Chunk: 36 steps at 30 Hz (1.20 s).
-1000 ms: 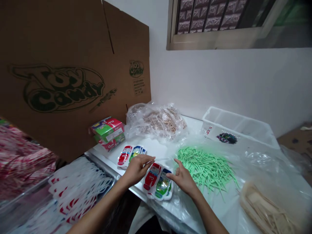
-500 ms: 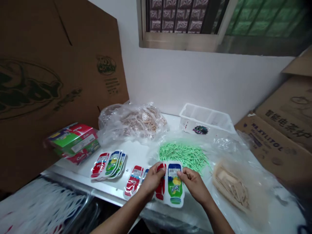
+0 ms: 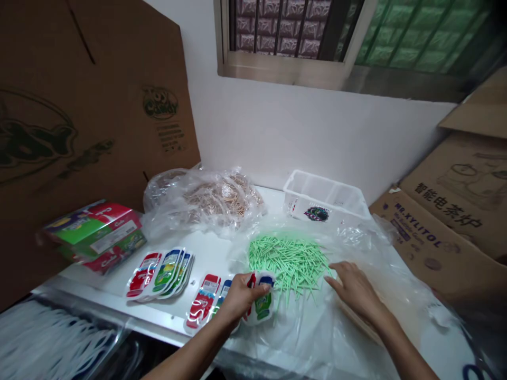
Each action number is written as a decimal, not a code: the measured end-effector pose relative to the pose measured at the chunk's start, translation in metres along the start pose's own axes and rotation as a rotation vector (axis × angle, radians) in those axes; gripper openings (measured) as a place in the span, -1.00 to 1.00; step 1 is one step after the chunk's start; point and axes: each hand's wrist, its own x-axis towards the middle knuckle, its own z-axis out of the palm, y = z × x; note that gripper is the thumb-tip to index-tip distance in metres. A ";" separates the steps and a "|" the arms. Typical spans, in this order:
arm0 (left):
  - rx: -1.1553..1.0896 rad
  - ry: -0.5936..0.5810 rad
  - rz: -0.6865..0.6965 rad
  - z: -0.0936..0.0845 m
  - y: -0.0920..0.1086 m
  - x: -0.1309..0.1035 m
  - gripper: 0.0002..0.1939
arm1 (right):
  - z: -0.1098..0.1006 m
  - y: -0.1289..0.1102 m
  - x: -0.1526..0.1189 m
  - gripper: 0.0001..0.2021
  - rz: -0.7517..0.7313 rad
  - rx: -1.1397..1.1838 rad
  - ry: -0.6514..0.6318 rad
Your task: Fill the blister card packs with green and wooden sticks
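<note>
My left hand (image 3: pixel 242 296) is closed on a double packet (image 3: pixel 264 302) with a red and a green soda-bottle print, held up above the table's front part. Its thumb lies across the face and covers some of the print. My right hand (image 3: pixel 354 287) is off the packet, fingers apart and nothing visible in them, just right of a heap of thin green sticks (image 3: pixel 289 258). Beneath that hand is a cloudy plastic bag (image 3: pixel 400 301). Beside my left hand lie similar packets (image 3: pixel 204 301), partly hidden by it. Another fanned stack of packets (image 3: pixel 160 274) is farther left.
Behind are a clear bag of brown sticks (image 3: pixel 222 198) and a white plastic basket (image 3: pixel 325 208). Printed boxes (image 3: pixel 99 232) sit at the left by a large carton (image 3: pixel 119 121). More cartons (image 3: pixel 428 227) stand at the right. White netting-like strips (image 3: pixel 55 343) fill the lower left.
My right hand has let go of the packet and moved right, toward the edge of the green sticks. My left hand still holds the packet, now more tilted. The view has shifted slightly.
</note>
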 end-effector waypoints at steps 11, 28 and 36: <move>-0.051 0.064 0.014 -0.005 0.000 0.001 -0.68 | 0.059 -0.096 0.109 -0.63 -0.312 -0.183 -0.133; 0.599 0.462 0.449 0.027 0.021 0.090 -0.72 | 0.015 -0.063 0.083 -0.81 -0.319 -0.056 -0.089; 0.633 0.459 0.542 0.087 0.007 0.113 -0.72 | 0.021 -0.082 0.077 -0.81 -0.384 -0.001 -0.148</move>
